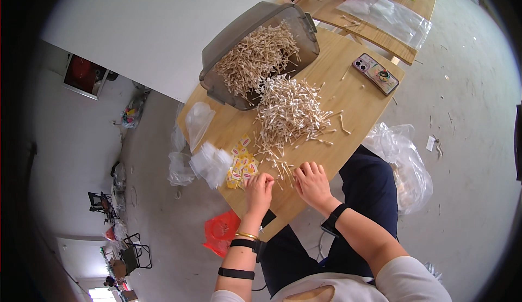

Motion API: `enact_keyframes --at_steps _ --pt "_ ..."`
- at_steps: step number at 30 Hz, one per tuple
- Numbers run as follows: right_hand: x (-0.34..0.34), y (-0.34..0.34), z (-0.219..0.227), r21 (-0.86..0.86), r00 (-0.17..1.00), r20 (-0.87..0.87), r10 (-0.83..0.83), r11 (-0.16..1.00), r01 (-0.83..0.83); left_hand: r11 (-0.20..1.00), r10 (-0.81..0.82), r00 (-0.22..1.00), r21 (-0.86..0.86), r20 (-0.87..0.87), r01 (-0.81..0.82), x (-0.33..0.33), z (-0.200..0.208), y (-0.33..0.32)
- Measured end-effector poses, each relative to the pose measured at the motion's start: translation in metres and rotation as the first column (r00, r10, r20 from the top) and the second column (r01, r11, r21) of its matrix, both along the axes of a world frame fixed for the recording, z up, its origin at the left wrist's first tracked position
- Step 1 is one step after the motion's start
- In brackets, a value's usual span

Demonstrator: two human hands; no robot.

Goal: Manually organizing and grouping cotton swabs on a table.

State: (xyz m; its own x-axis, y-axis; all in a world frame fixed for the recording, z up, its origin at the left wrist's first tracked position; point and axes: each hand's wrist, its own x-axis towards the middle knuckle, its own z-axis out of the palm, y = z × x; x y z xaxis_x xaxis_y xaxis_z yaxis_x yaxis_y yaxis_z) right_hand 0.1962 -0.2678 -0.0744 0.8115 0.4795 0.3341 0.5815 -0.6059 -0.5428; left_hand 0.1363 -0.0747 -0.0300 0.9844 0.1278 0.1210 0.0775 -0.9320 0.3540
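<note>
A large heap of cotton swabs (pixel 291 109) spreads over the wooden table, with a few loose swabs trailing down toward my hands. My left hand (pixel 259 189) is at the near edge with its fingers curled together, beside small yellow-and-white printed cards (pixel 242 163). Whatever its fingertips hold is hidden. Opposite it, my right hand (pixel 311 179) rests low with bent fingers drawn together at the edge of the loose swabs. Its fingertips are covered, so their contents cannot be made out. Left of the cards lies a stack of clear plastic bags (pixel 211 164).
A tipped grey plastic bin (pixel 215 57) full of swabs stands at the far left of the table (pixel 340 87). A phone (pixel 376 74) lies at the right edge. A second table (pixel 326 8) adjoins behind. Plastic bags (pixel 405 166) and a red bag (pixel 222 233) sit below.
</note>
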Motion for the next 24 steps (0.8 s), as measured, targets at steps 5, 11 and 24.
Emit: enact_keyframes --at_steps 5,11,24 --pt "0.0 0.0 -0.001 0.005 1.0 0.001 0.0 1.0 0.0 0.996 0.034 0.996 -0.078 -0.077 -0.04 -0.018 -0.012 -0.018" --pt "0.0 0.001 -0.002 -0.009 0.999 -0.019 -0.034 0.999 0.034 0.964 0.228 0.973 -0.132 -0.048 -0.232 -0.019 -0.027 -0.033" --pt "0.004 0.004 -0.012 0.142 0.987 -0.133 -0.089 0.984 0.108 0.933 0.353 0.925 0.021 0.138 -0.359 -0.017 -0.021 -0.011"
